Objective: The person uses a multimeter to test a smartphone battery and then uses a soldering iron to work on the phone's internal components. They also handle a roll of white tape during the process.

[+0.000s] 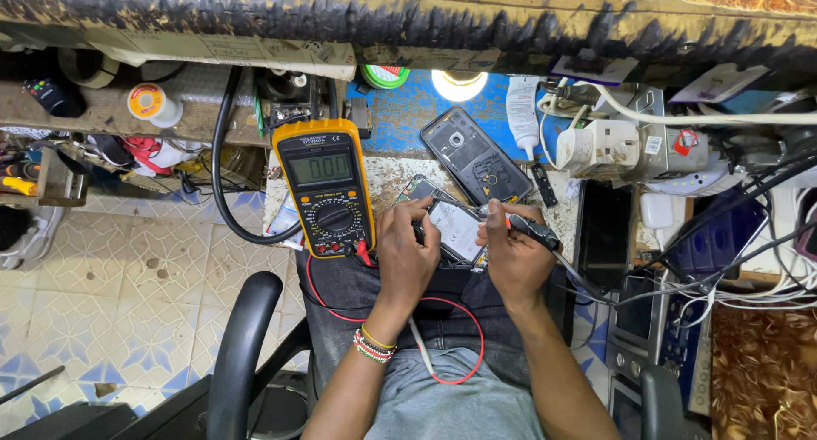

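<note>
1. The left hand curls around an opened phone, its flat pale inner plate exposed, near the counter's front edge.
2. The right hand pinches a slim dark probe, tip against the phone.
3. Left of both hands, a yellow rubber-cased multimeter stands tilted, with a thin red lead looping over the lap.
4. Farther back, a glossy black phone shell lies flat.
</note>
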